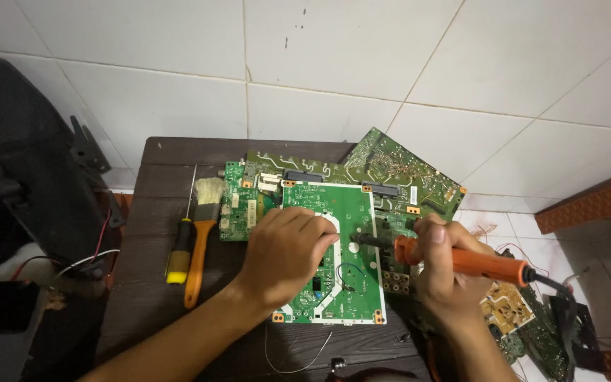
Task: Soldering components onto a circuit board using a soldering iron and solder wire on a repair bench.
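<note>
Left of the green circuit board (pixel 334 247), a yellow-handled screwdriver (pixel 180 244) and an orange-handled brush (pixel 201 240) lie idle. The left hand (pixel 284 255) presses on the board, fingers curled, gripping nothing. The right hand (pixel 438 262) clasps the orange soldering iron (pixel 461 260), tip at the board's right half — soldering underway; next calls for steady tip contact.
</note>
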